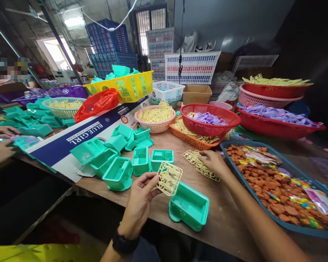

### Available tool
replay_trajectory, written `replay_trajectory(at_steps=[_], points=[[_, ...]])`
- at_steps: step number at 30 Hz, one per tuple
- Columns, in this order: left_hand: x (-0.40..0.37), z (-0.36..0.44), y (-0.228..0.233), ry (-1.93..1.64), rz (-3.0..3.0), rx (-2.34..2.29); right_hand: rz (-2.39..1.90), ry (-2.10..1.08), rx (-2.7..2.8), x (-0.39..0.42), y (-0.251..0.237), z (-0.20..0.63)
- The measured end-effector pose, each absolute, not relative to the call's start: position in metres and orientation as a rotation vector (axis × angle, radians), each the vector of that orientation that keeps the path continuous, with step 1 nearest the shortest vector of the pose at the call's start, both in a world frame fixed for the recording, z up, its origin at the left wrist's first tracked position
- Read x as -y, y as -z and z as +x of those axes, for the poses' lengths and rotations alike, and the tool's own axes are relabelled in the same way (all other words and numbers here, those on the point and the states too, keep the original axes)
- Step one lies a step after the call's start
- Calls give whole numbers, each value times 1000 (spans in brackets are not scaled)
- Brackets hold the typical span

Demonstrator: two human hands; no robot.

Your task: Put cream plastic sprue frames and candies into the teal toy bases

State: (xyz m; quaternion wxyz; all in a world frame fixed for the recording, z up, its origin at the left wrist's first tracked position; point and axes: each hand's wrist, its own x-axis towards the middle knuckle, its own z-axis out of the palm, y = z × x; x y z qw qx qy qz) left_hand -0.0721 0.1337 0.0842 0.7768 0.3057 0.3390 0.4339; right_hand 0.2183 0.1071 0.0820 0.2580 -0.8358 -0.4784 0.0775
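Observation:
My left hand (143, 194) pinches a pale yellow plastic parts frame (169, 178), a flat lattice with small shapes inside, between thumb and fingers. Just beyond its lower edge a green plastic box (191, 205) lies open side up near the table's front edge. Over to the right, my right hand (213, 163) has its fingers closed at some more parts frames (191, 156) lying flat on the table; its fingertips are partly hidden. Several further green boxes (117, 173) are grouped left of and behind my left hand, some tilted against each other.
A blue tray (226, 145) of brown pieces and colourful packets borders my right arm. Behind are a red basket (210, 112) with purple pieces and a pink basket (154, 125) of yellow frames. A printed cardboard sheet (60, 145) separates another person's hands (1, 142) at left.

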Motion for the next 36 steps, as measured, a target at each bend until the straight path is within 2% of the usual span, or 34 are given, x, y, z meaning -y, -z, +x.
replay_trajectory(at_steps=[8, 20, 25, 29, 36], points=[[-136, -77, -84, -956, 645, -713, -2220, -290, 1207, -149, -68, 225], [-134, -75, -87, -946, 619, -656, -1602, -762, 724, -103, -101, 207], [-132, -67, -92, -929, 659, -639, -1544, -882, 655, -85, -126, 193], [-129, -62, -94, -929, 656, -636, -1564, -844, 698, -73, -133, 180], [-122, -52, -95, -935, 581, -591, -1479, -679, 700, -50, -113, 138]])
